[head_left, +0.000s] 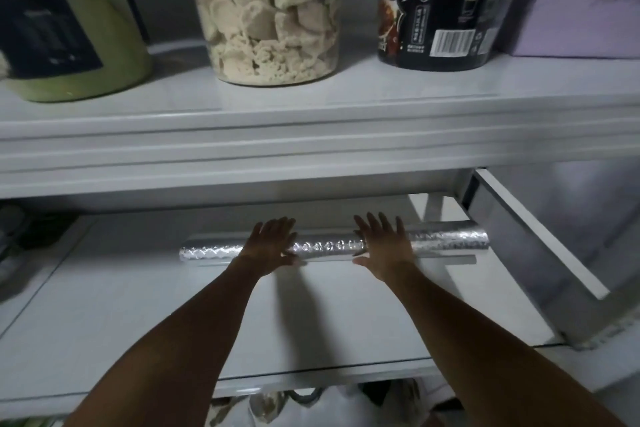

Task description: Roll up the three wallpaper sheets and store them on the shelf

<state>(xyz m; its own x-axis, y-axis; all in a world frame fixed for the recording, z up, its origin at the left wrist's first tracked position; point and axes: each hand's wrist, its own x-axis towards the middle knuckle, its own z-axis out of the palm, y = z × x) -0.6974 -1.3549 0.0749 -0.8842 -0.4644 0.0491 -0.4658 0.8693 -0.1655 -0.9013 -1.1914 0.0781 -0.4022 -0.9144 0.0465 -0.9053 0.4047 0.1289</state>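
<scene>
A silver roll [329, 247] with an embossed, glinting diamond pattern is seen lying crosswise near the back of the lower shelf [311, 315], parallel to its front edge. It is touched from above by the left hand [273, 242] and the right hand [384, 243], both laid flat with fingers straight and spread apart; nothing is gripped. Two stretches of the roll are hidden under the hands. On the upper shelf [311, 135] a green container [104, 45], a clear jar [273, 10] of pale pieces and a black cup [440, 3] are cut off at the top. The cup's print is too blurred to be read, and the dark shapes [31, 236] at far left cannot be made out.
</scene>
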